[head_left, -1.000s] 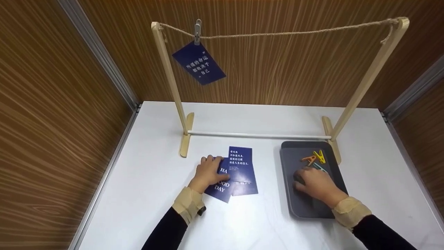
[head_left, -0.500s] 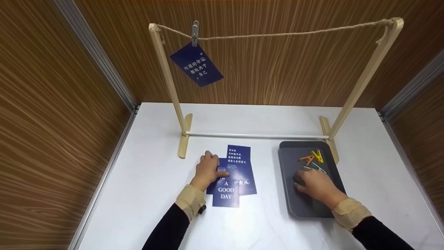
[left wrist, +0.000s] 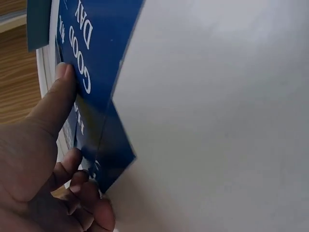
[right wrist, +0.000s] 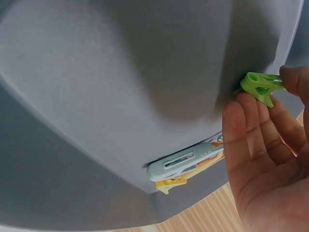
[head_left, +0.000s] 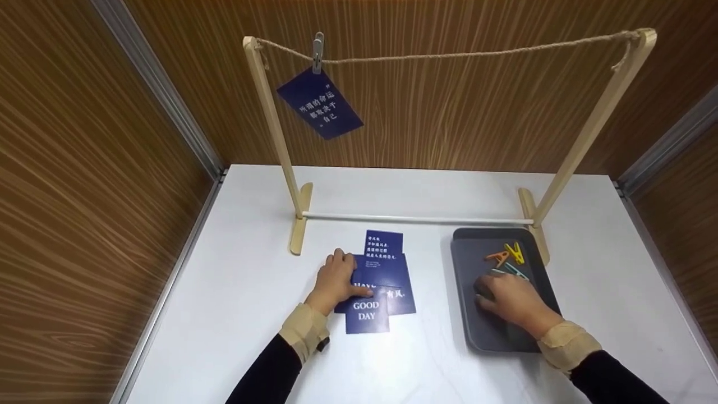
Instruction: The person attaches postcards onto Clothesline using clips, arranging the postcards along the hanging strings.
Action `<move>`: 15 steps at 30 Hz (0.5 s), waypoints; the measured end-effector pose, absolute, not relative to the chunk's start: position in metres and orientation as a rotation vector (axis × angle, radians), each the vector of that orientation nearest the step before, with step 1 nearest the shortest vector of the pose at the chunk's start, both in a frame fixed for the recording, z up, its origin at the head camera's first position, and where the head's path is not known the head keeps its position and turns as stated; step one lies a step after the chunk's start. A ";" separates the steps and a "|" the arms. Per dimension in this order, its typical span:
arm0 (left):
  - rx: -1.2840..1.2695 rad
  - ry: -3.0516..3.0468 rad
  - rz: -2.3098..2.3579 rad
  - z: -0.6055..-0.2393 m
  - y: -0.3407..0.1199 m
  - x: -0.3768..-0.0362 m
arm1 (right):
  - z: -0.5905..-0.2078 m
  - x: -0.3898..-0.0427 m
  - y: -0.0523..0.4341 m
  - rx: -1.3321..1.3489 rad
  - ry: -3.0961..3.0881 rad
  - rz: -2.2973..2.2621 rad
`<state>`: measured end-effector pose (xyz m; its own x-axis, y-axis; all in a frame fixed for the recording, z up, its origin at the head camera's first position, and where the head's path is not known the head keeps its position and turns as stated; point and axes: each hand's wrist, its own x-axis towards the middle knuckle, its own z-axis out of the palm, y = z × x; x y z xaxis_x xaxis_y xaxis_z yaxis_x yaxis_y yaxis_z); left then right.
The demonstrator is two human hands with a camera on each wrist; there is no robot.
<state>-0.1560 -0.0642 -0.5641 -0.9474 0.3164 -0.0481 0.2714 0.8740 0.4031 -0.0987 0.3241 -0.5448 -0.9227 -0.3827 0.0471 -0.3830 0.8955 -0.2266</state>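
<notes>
Several dark blue printed cards [head_left: 384,269] overlap on the white table. My left hand [head_left: 334,280] lies at their left side. Its thumb [left wrist: 57,94] stretches over the card reading GOOD DAY [head_left: 367,320], while the other fingers bend loosely at the cards' edge. Inside the grey tray [head_left: 477,334], my right hand [head_left: 513,297] pinches a green clothespin [right wrist: 258,84] between thumb and fingers; the hand hides that pin in the head view. Beyond the fingers lie a yellow clothespin [head_left: 514,253], an orange one [head_left: 498,258] and light teal ones [head_left: 516,271].
A wooden frame [head_left: 600,123] stands behind the cards and tray, with a twine line [head_left: 449,55] strung across its top. From the line's left part a grey clothespin [head_left: 318,53] holds a blue card [head_left: 322,106] at a slant. Wood-grain panels [head_left: 449,112] enclose the table.
The GOOD DAY card has turned straight and slid towards me, with my left thumb on it. The upper card has shifted slightly away and left. My right hand has stayed in place over the tray.
</notes>
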 end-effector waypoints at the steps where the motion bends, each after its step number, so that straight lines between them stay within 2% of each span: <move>1: 0.454 2.929 0.614 -0.564 -0.065 -0.156 | -0.545 -0.098 0.324 0.620 -3.054 0.366; 10: 0.326 2.627 0.888 -0.544 -0.076 -0.150 | -0.541 -0.097 0.326 0.541 -3.118 0.502; 15: 0.405 2.495 0.915 -0.526 -0.083 -0.139 | -0.532 -0.096 0.330 0.507 -3.128 0.623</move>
